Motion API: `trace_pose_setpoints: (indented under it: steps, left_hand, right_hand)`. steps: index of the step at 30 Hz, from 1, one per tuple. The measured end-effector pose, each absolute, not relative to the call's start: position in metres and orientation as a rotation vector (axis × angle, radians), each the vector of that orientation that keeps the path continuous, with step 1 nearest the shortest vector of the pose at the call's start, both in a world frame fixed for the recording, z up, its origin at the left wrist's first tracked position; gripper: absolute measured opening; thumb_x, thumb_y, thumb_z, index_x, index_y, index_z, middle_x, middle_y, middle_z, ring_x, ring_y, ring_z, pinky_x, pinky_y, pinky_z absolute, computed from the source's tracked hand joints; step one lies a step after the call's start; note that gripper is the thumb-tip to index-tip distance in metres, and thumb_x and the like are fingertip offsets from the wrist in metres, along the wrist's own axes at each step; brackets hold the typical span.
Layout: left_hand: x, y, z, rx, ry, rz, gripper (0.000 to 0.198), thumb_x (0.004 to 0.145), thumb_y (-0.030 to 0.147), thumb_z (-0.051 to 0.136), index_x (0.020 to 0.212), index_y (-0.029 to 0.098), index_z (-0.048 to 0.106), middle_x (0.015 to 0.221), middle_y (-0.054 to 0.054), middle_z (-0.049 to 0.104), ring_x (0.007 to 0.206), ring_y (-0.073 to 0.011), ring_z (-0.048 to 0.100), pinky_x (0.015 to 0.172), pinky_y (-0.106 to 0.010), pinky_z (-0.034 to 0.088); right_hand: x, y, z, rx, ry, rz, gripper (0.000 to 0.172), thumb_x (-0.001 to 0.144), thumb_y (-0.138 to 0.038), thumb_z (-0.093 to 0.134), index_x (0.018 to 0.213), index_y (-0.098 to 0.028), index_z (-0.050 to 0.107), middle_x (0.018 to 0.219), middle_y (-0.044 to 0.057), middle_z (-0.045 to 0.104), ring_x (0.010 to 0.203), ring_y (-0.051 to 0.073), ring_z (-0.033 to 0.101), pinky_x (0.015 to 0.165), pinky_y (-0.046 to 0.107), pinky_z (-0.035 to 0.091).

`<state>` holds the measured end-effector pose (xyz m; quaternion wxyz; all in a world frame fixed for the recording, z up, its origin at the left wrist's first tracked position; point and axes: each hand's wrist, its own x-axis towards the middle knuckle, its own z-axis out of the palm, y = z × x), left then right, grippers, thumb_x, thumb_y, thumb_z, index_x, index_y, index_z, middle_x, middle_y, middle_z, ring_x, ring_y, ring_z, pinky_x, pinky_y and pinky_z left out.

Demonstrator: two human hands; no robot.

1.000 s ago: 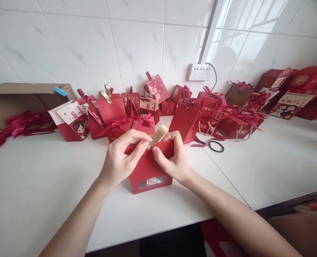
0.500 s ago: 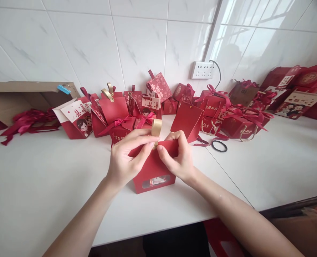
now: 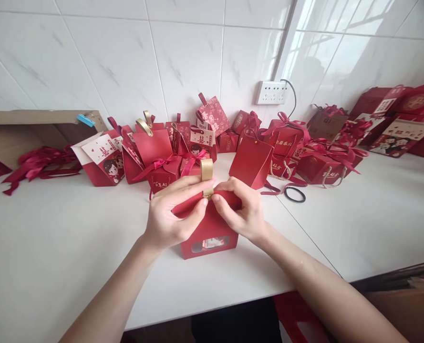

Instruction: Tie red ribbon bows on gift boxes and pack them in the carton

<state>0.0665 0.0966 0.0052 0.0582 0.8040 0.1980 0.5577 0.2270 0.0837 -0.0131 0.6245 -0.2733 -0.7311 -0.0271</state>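
Note:
A red gift box (image 3: pixel 212 224) with a small clear window stands upright on the white table in front of me. From the middle of its top edge rises a gold ribbon loop (image 3: pixel 207 170). My left hand (image 3: pixel 174 209) pinches the top edge on the left, its fingers against the ribbon's base. On the other side of the ribbon, my right hand (image 3: pixel 242 205) grips the same edge between thumb and bent fingers. Something red and white shows through the window. The far side of the box and some fingertips are hidden.
Behind stand several red gift boxes (image 3: pixel 251 162), some with bows or rope handles. A cardboard box (image 3: pixel 43 116) with loose dark red ribbons (image 3: pixel 43 164) is at the left. A black ring-shaped band (image 3: pixel 294 194) lies right of centre, and a power strip (image 3: pixel 271 93) is on the tiled wall.
My left thumb has moved down off the gold ribbon, so its base shows more. My right fingers have flattened along the top edge. The box has shifted slightly right.

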Motion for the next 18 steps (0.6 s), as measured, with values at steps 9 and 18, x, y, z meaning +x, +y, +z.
trace_pose_setpoints:
  steps: [9,18]
  left_hand:
    - [0.0693,0.0942,0.0057,2.367,0.747,1.671,0.031,0.079,0.014,0.06,0.106,0.026,0.07,0.103,0.001,0.071,0.089,-0.0156,0.067,0.082,-0.026,0.057]
    - [0.0692,0.0947,0.0059,2.296,0.729,1.631,0.027,0.081,0.015,0.058,0.103,0.025,0.071,0.103,0.0,0.072,0.093,-0.0168,0.067,0.083,-0.027,0.057]
  right_hand:
    - [0.2261,0.0819,-0.0099,-0.693,-1.679,0.034,0.009,0.085,-0.014,0.052,0.081,-0.021,0.056,0.072,-0.001,0.063,0.061,0.011,0.058,0.055,0.024,0.047]
    - [0.225,0.0818,-0.0097,-0.701,-1.654,0.079,0.01,0.083,-0.013,0.053,0.078,-0.021,0.056,0.069,-0.002,0.062,0.058,0.01,0.055,0.052,0.022,0.044]
